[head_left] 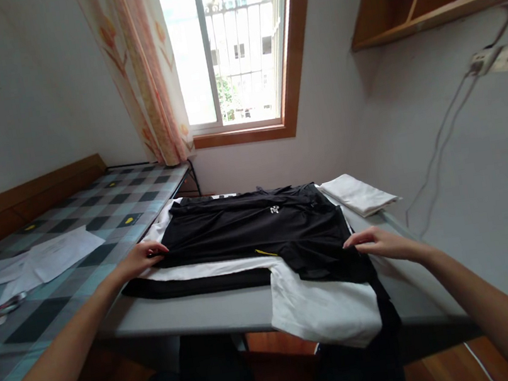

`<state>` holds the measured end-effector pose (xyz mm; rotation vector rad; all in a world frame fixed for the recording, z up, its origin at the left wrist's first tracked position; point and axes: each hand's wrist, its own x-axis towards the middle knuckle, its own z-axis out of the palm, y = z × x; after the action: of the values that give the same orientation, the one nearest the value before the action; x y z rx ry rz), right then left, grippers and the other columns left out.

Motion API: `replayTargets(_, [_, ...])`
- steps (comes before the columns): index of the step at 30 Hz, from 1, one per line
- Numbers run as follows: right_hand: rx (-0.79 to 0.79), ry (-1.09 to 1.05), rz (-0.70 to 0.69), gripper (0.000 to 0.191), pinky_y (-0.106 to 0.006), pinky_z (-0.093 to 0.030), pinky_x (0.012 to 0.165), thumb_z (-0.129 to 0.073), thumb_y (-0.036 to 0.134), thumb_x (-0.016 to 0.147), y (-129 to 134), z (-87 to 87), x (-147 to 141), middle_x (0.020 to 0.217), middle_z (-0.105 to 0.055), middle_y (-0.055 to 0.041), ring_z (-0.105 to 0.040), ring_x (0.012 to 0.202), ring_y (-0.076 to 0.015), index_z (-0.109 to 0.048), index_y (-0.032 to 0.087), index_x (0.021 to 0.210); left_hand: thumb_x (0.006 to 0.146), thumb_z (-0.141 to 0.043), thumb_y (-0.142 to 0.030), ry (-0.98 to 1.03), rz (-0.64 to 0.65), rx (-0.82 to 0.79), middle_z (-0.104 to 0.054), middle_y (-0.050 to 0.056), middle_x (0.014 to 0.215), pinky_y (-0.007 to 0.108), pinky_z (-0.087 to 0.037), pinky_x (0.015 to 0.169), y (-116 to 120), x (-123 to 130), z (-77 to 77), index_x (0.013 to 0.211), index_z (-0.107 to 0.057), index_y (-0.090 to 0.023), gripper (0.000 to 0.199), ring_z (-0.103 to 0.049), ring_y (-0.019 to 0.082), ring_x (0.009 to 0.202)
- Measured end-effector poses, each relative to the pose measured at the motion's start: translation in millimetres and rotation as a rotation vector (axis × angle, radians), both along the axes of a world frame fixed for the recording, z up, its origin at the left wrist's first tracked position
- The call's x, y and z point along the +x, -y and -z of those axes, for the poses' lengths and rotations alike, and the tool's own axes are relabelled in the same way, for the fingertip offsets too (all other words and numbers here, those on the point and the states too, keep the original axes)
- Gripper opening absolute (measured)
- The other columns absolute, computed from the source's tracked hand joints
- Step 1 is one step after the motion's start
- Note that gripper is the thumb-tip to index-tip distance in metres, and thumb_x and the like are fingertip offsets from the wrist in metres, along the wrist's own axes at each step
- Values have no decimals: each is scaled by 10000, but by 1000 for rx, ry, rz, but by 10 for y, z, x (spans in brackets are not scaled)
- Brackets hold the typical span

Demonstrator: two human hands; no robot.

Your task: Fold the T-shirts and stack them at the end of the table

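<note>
A black garment (pixel 231 229) with a small white logo lies spread on top of other clothes on the grey table (pixel 196 314). Beneath it a white garment (pixel 329 310) shows, its sleeve hanging over the front edge, with more black cloth (pixel 201 284) under that. My left hand (pixel 147 257) pinches the black garment's left edge, thumb and fingers together. At its right edge my right hand (pixel 376 242) has its fingers closed on the cloth near the corner.
A folded white cloth (pixel 358 194) sits at the table's back right. Papers (pixel 54 258) lie on the checked bed (pixel 117 236) at left. Cables (pixel 439 137) hang down the right wall beneath a wooden shelf (pixel 439 23). A curtain and window are behind.
</note>
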<state>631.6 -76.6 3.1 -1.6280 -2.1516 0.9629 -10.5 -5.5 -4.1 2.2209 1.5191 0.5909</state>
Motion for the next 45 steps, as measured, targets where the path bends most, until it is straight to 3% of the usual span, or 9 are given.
replayTargets(5, [39, -47, -88, 482, -390, -473, 936, -638, 628, 714, 55, -33, -93, 1112, -694, -95, -617, 1039, -296, -771, 214, 922, 707, -630, -489, -77, 92, 18, -716, 67, 809, 312, -502, 730, 40, 99, 71, 802, -740, -199, 325, -630, 205, 750])
replayTargets(11, [98, -160, -20, 584, -425, -464, 958, -564, 715, 749, 45, -33, 12, 1098, -707, -118, -617, 1053, -312, -770, 194, 914, 721, -625, -528, -34, 87, -12, -696, 47, 794, 277, -497, 710, 96, 98, -50, 771, -730, -210, 339, -615, 188, 755])
replayTargets(19, [-54, 8, -89, 495, -391, -493, 899, -631, 630, 721, 90, -141, -27, 996, -734, -83, -642, 973, -300, -762, 201, 931, 703, -645, -510, -61, 110, -38, -681, 52, 771, 291, -499, 706, 118, 62, -75, 750, -728, -208, 317, -618, 197, 745])
replayTargets(24, [51, -39, -25, 427, -369, -495, 847, -552, 557, 784, 77, -134, -88, 935, -707, -76, -634, 909, -256, -706, 197, 952, 694, -636, -466, -118, 84, -42, -693, 50, 799, 296, -497, 742, 140, 177, 4, 784, -712, -202, 290, -627, 203, 770])
replayTargets(29, [-31, 51, -66, 458, -325, -492, 747, -611, 569, 761, 157, -169, -194, 912, -676, -66, -617, 843, -224, -643, 209, 1043, 693, -623, -436, -165, 92, -46, -685, 48, 786, 284, -482, 709, 115, 206, 22, 792, -705, -190, 278, -630, 204, 754])
replayTargets(32, [118, 177, -69, 375, -331, -477, 752, -704, 515, 700, 259, -206, -314, 930, -654, -70, -598, 850, -229, -628, 211, 906, 698, -613, -439, -169, 82, -49, -684, 51, 793, 285, -479, 708, 114, 206, 23, 807, -703, -185, 291, -631, 203, 754])
replayTargets(36, [433, 293, -90, 277, -355, -442, 773, -654, 476, 779, 386, -205, -545, 884, -622, -78, -561, 839, -224, -597, 207, 741, 687, -617, -451, -157, 68, -59, -683, 49, 792, 287, -481, 715, 126, 229, 15, 809, -701, -190, 300, -633, 201, 756])
replayTargets(40, [423, 340, -291, 178, -345, -425, 783, -624, 389, 830, 439, -110, -828, 891, -640, -61, -577, 833, -209, -676, 225, 878, 670, -617, -454, -145, 62, -62, -684, 41, 784, 285, -484, 715, 119, 253, 10, 799, -698, -198, 298, -631, 198, 756])
replayTargets(45, [424, 415, -327, 168, -372, -410, 830, -545, 226, 857, 368, -45, -1090, 858, -666, -78, -602, 847, -223, -709, 195, 840, 659, -622, -466, -127, 43, -69, -688, 48, 769, 293, -489, 709, 100, 236, 33, 790, -696, -189, 315, -624, 199, 735])
